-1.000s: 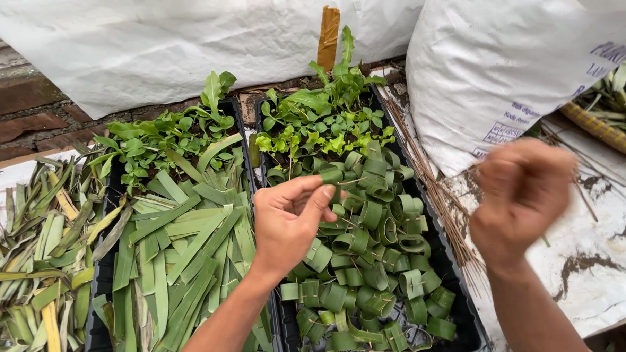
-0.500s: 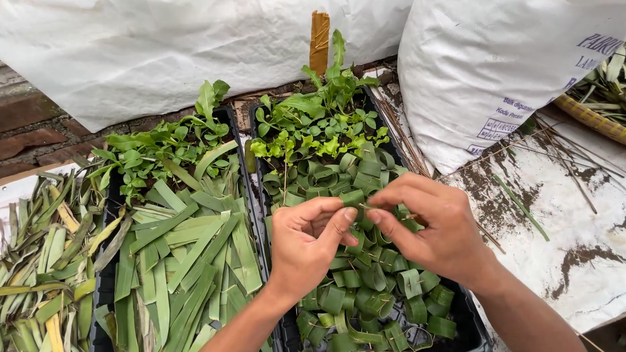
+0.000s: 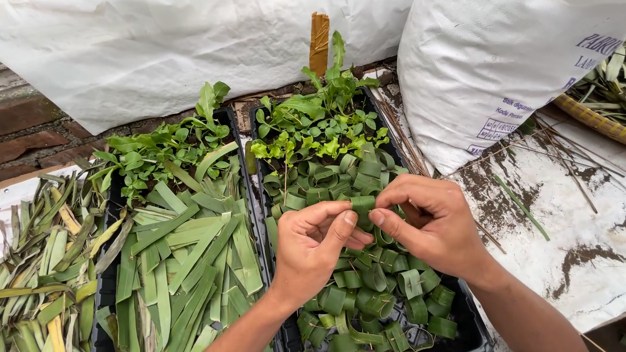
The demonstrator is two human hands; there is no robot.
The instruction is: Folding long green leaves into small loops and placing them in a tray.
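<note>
At the far left lies a pile of dry, yellowing leaves [image 3: 35,276], then a black tray of flat cut leaf strips [image 3: 184,271]. In the middle, the left hand [image 3: 315,249] and the right hand [image 3: 433,227] meet over the right tray [image 3: 471,333], both pinching one green leaf strip [image 3: 363,207] between thumbs and fingertips. To fold it well, I think the thumbs should press the bend firmly while the ends overlap evenly, like the leaf rings [image 3: 373,299] below.
</note>
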